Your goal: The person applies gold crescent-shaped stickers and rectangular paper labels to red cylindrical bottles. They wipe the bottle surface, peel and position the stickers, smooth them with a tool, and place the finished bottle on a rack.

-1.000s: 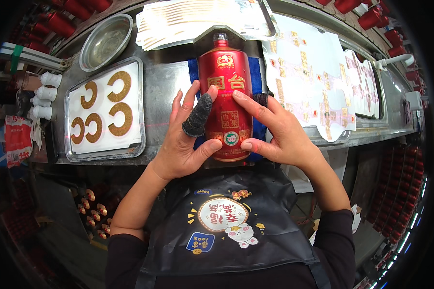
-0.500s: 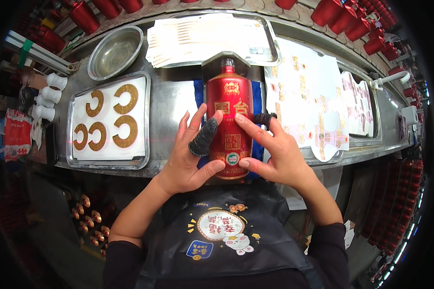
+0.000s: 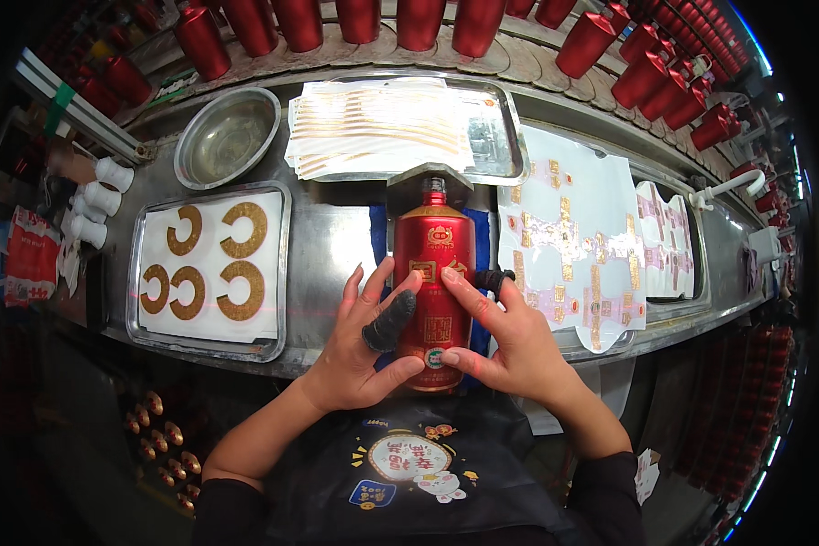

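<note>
- Both hands are seen lower on the red bottle (image 3: 433, 273) than a second ago; more of its neck is exposed.
- Bottle is laid flat on a blue cloth (image 3: 379, 238), long axis pointing away from the body, base at the near steel table edge (image 3: 328, 255).
- Left hand (image 3: 364, 350) is spread against its left flank; right hand (image 3: 510, 341) is pressed on its right; both equally near.
- Open room is limited: tray of gold rings (image 3: 206, 266) left, sticker sheet (image 3: 573, 246) right.

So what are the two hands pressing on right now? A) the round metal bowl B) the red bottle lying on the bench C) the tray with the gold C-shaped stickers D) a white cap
B: the left hand and the right hand both lie on the red bottle, one on each side of it.
</note>
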`<state>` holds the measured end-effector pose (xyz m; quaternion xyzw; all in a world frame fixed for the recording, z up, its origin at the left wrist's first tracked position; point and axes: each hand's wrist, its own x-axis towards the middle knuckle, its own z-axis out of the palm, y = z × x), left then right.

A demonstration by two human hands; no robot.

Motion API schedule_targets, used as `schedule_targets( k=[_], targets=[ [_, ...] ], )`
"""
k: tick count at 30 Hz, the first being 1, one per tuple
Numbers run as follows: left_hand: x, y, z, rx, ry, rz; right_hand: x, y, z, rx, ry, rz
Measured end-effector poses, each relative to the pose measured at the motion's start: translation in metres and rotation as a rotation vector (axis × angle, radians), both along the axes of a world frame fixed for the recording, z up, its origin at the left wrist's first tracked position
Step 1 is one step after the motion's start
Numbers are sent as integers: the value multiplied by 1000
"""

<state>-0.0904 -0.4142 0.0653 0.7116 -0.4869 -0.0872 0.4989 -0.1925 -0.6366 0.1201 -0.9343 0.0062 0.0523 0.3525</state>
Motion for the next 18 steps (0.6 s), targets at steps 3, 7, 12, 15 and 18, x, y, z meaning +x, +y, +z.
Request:
schedule_targets(
  k=[3,7,12,15,18],
  targets=[
    [0,0,2,25,23,1,0,-1,-5,17,19,-1],
    [1,1,3,36,29,-6,0,-2,-10,30,-150,7],
    [1,0,0,16,15,-7,0,-2,-13,12,-128,4],
    [1,-1,-2,-7,-12,-6,0,-2,-11,-1,-68,5],
    [1,0,-4,3,-16,-6,1,-3,-10,-11,27,12]
  ],
)
